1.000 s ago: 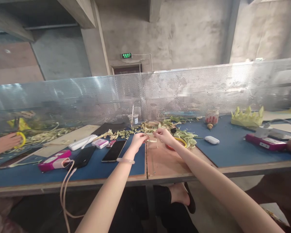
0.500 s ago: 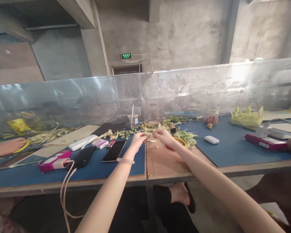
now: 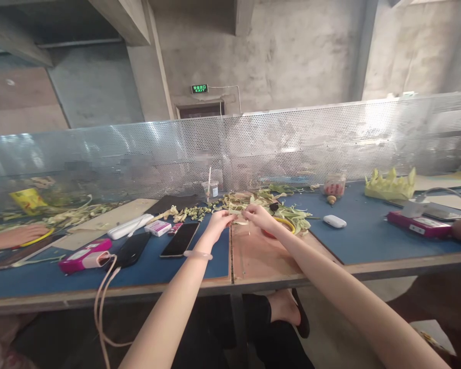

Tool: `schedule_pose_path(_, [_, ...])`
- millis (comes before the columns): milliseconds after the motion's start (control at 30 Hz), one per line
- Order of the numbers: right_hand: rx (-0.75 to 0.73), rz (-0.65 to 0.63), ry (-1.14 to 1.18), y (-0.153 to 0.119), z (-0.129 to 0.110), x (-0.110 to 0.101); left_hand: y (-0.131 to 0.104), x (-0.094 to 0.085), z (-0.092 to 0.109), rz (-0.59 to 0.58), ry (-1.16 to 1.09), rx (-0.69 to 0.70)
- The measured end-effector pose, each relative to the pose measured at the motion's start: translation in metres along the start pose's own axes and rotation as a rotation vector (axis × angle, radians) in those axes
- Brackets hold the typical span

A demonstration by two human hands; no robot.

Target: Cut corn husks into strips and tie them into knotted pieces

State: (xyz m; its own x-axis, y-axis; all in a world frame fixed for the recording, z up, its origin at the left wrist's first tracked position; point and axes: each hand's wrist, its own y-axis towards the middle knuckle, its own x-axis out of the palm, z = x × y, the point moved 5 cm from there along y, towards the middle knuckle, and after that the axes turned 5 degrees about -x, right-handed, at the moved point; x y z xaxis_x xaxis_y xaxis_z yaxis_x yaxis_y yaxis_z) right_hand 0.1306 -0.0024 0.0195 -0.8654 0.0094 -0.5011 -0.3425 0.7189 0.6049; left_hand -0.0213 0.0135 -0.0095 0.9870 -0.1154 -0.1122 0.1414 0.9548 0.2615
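Note:
In front of me, my left hand (image 3: pixel 218 224) and my right hand (image 3: pixel 258 216) are nearly together, fingers pinched. Between them is a small pale green strip of leaf (image 3: pixel 238 220), partly covered by the fingertips. A ring sits around my left wrist, a pale bangle (image 3: pixel 198 255). Just behind my hands lies a heap of pale leaves and stems (image 3: pixel 297 215). Beneath my right wrist are yellow-and-red scissor handles (image 3: pixel 290 224), half hidden by the forearm. The tan board (image 3: pixel 261 261) is under both hands.
To the left lie a phone (image 3: pixel 181 240), a pink power bank (image 3: pixel 85 255) with cables and a small box (image 3: pixel 158 227). A co-worker's hand (image 3: pixel 17 237) rests at yellow handles. Rightward are a white earbud case (image 3: pixel 334 221), a jar (image 3: pixel 334 185) and a yellow-green crown-shaped object (image 3: pixel 391 184).
The co-worker's hand at the left has lowered, with the yellow handles now lying flatter. My own hands stay almost in place around the strip.

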Motion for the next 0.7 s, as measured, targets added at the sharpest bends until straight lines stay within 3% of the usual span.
schedule_pose_path(500, [-0.026, 0.026, -0.051, 0.0013, 0.0023, 0.0002, -0.0052, 0.0066, 0.0036, -0.049, -0.055, -0.017])
schedule_pose_path(700, [-0.036, 0.038, -0.116, -0.0003, -0.0009, 0.0016, -0.004, 0.0099, 0.0017, -0.095, -0.193, -0.117])
